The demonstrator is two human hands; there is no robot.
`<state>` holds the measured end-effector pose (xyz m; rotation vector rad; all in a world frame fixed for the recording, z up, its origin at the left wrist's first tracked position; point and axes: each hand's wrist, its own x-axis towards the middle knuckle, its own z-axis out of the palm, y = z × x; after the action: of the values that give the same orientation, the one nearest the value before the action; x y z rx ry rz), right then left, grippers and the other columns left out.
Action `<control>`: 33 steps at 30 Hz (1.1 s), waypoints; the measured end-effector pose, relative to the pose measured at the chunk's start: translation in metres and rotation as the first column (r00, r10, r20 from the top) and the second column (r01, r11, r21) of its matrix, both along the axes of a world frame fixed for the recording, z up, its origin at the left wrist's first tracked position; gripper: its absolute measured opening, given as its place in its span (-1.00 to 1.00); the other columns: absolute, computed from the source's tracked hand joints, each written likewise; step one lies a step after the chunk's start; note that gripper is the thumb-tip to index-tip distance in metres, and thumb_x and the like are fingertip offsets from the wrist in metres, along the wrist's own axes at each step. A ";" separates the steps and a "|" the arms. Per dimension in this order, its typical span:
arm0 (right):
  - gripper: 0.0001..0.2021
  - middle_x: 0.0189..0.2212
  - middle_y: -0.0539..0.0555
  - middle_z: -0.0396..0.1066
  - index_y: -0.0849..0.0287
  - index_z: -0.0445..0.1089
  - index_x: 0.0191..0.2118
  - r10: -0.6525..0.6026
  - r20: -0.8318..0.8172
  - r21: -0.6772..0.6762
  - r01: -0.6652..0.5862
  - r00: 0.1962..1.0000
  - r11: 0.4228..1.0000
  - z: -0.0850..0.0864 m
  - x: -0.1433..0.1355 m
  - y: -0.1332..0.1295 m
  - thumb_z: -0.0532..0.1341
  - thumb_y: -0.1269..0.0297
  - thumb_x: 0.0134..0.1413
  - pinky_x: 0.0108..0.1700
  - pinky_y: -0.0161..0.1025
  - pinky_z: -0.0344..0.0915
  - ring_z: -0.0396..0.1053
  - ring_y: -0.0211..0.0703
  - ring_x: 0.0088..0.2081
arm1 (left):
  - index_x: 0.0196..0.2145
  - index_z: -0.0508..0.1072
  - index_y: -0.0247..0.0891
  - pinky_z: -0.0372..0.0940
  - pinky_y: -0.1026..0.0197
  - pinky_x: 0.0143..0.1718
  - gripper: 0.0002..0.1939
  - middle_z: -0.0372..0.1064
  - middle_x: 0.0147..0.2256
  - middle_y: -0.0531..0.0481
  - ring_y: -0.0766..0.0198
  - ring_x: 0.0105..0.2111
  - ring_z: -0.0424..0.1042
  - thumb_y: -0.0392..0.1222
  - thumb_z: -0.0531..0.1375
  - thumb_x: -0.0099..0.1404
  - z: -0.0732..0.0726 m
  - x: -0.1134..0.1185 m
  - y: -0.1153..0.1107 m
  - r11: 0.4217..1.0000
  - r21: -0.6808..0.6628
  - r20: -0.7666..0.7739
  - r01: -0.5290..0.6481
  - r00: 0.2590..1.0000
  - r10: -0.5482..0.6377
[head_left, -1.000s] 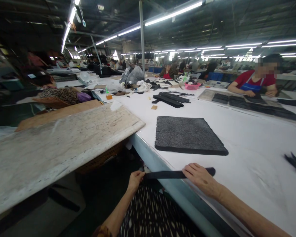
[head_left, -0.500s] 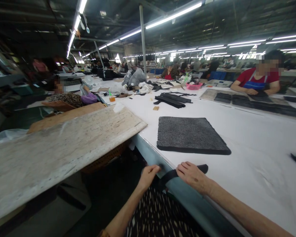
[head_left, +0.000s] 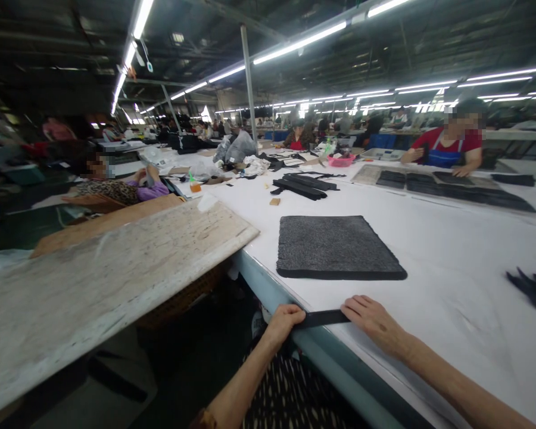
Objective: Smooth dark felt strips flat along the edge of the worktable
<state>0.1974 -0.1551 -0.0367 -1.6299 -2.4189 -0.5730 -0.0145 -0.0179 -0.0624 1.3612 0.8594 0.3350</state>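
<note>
The white table (head_left: 451, 250) is spread from 12 to 3 o'clock, w/ plenty of flat surface given to the work. A pale, stained board (head_left: 116, 274) is set at 10 o'clock, its far-right corner butted by the table's edge, prob. as extra surface. At 1 o'clock, across the table, a co-worker (head_left: 446, 149) in a red top & blue apron is seen by flat dark pieces. The dark textured slab (head_left: 335, 244) is laid flat at 12 o'clock, just beyond the hands, prob. so it's kept within easy reach. Past it, approx. 12 o'clock, loose dark strips (head_left: 304, 185) are heaped, & more dark pieces (head_left: 533, 289) are bunched at 2 o'clock.

The hands are held apart, w/ the black strip (head_left: 326, 318) stretched between them across the table's near edge. Its near-left end is pinched by the left hand (head_left: 286, 319); its other visible part is covered by the fingers of the right hand (head_left: 375, 319) on the tabletop, prob. so it's kept straight & steady. Whether it's also clamped from below by the right thumb can't be told. Smallest, a tan block (head_left: 274, 202) is left nr. the heap, at 12 o'clock.
</note>
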 end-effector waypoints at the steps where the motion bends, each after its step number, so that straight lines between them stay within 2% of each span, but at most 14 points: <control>1: -0.78 -0.33 0.10 0.32 0.25 0.31 -0.23 -0.006 0.001 0.005 0.006 1.000 1.000 0.000 0.006 -0.004 0.03 0.63 0.07 -0.24 -0.19 0.15 0.25 -0.12 -0.30 | -0.65 0.40 -0.29 -0.02 0.26 -0.50 -0.76 0.17 -0.68 0.10 0.35 -0.59 0.12 -0.03 0.20 -0.11 -0.001 0.001 0.001 1.000 0.006 -0.004 0.001 1.000 -0.001; 4: -0.75 -0.32 0.12 0.33 0.26 0.32 -0.21 -0.012 0.038 0.018 0.012 0.999 1.000 -0.003 0.016 -0.011 0.01 0.64 0.06 -0.23 -0.18 0.17 0.26 -0.11 -0.29 | -0.66 0.39 -0.28 -0.03 0.25 -0.50 -0.75 0.15 -0.68 0.11 0.34 -0.59 0.11 -0.02 0.22 -0.12 -0.004 0.003 0.002 1.000 0.022 -0.011 -0.003 1.000 0.003; 8: -0.73 -0.32 0.12 0.32 0.27 0.33 -0.24 0.018 0.141 0.005 -0.019 0.990 1.000 -0.004 0.004 -0.002 0.00 0.67 0.03 -0.26 -0.16 0.15 0.24 -0.11 -0.32 | -0.66 0.40 -0.28 -0.01 0.24 -0.49 -0.72 0.15 -0.68 0.10 0.33 -0.57 0.12 0.02 0.24 -0.12 -0.012 -0.005 0.004 0.999 0.028 -0.029 -0.021 0.999 0.021; 13: -0.82 -0.35 0.07 0.29 0.24 0.32 -0.30 0.125 0.172 -0.057 -0.117 0.977 0.992 0.005 -0.031 0.023 0.04 0.61 0.09 -0.32 -0.19 0.10 0.20 -0.14 -0.35 | -0.68 0.37 -0.28 -0.04 0.23 -0.49 -0.67 0.13 -0.68 0.10 0.35 -0.60 0.08 0.08 0.25 -0.16 -0.027 -0.036 0.011 0.996 0.024 -0.079 -0.083 0.993 0.085; 16: -0.84 -0.33 0.07 0.29 0.25 0.31 -0.28 0.188 0.160 -0.084 -0.176 0.969 0.981 0.007 -0.043 0.032 0.06 0.58 0.11 -0.33 -0.19 0.09 0.19 -0.15 -0.34 | -0.68 0.38 -0.29 -0.05 0.24 -0.49 -0.68 0.14 -0.68 0.10 0.35 -0.59 0.08 0.06 0.23 -0.15 -0.028 -0.059 0.014 0.994 0.025 -0.095 -0.109 0.989 0.111; 18: -0.85 -0.32 0.08 0.29 0.26 0.31 -0.26 0.197 0.157 -0.095 -0.184 0.968 0.978 0.007 -0.043 0.033 0.06 0.58 0.11 -0.32 -0.19 0.10 0.19 -0.15 -0.33 | -0.67 0.39 -0.30 -0.06 0.25 -0.50 -0.69 0.15 -0.67 0.09 0.35 -0.58 0.08 0.04 0.22 -0.13 -0.022 -0.071 0.015 0.993 0.027 -0.103 -0.113 0.988 0.115; 21: -0.84 -0.32 0.07 0.29 0.26 0.31 -0.26 0.144 0.158 -0.096 -0.130 0.977 0.987 0.005 -0.035 0.027 0.06 0.59 0.10 -0.31 -0.19 0.12 0.20 -0.15 -0.32 | -0.65 0.41 -0.31 -0.05 0.27 -0.51 -0.70 0.18 -0.65 0.08 0.36 -0.58 0.09 0.03 0.22 -0.10 -0.006 -0.081 0.014 0.993 0.035 -0.106 -0.111 0.988 0.114; 25: -0.78 -0.30 0.08 0.31 0.27 0.33 -0.25 0.069 0.174 -0.073 -0.057 0.982 0.996 0.004 -0.017 0.015 0.03 0.65 0.05 -0.30 -0.19 0.16 0.22 -0.13 -0.32 | -0.64 0.43 -0.31 -0.04 0.29 -0.55 -0.69 0.21 -0.65 0.07 0.36 -0.59 0.11 0.04 0.22 -0.07 0.015 -0.083 0.011 0.992 0.056 -0.100 -0.112 0.988 0.117; 28: -0.73 -0.28 0.11 0.33 0.27 0.34 -0.23 0.018 0.167 -0.073 -0.006 0.986 0.997 0.002 -0.002 0.005 0.00 0.67 0.04 -0.28 -0.19 0.19 0.24 -0.13 -0.30 | -0.63 0.43 -0.31 -0.05 0.30 -0.57 -0.66 0.20 -0.65 0.08 0.36 -0.60 0.10 0.07 0.21 -0.06 0.025 -0.082 0.009 0.992 0.084 -0.115 -0.092 0.988 0.102; 31: -0.71 -0.31 0.12 0.35 0.25 0.36 -0.25 -0.095 0.085 -0.067 0.100 0.992 0.993 0.003 0.009 -0.006 -0.02 0.66 0.04 -0.28 -0.20 0.22 0.26 -0.13 -0.33 | -0.61 0.43 -0.32 -0.04 0.31 -0.56 -0.63 0.18 -0.64 0.09 0.37 -0.59 0.08 0.10 0.20 -0.04 0.031 -0.079 0.006 0.991 0.127 -0.119 -0.049 0.991 0.065; 33: -0.69 -0.30 0.13 0.37 0.23 0.37 -0.24 -0.215 -0.062 -0.060 0.211 0.975 0.976 0.010 0.005 -0.010 -0.03 0.65 0.05 -0.25 -0.19 0.25 0.29 -0.11 -0.31 | -0.62 0.41 -0.33 -0.04 0.30 -0.54 -0.62 0.16 -0.64 0.09 0.36 -0.57 0.07 0.10 0.17 -0.01 0.035 -0.076 0.003 0.984 0.179 -0.112 -0.025 0.993 0.045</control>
<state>0.2022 -0.1647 -0.0265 -1.9131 -2.2453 -0.4788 -0.0900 -0.0153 -0.0270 1.5437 0.9685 0.3702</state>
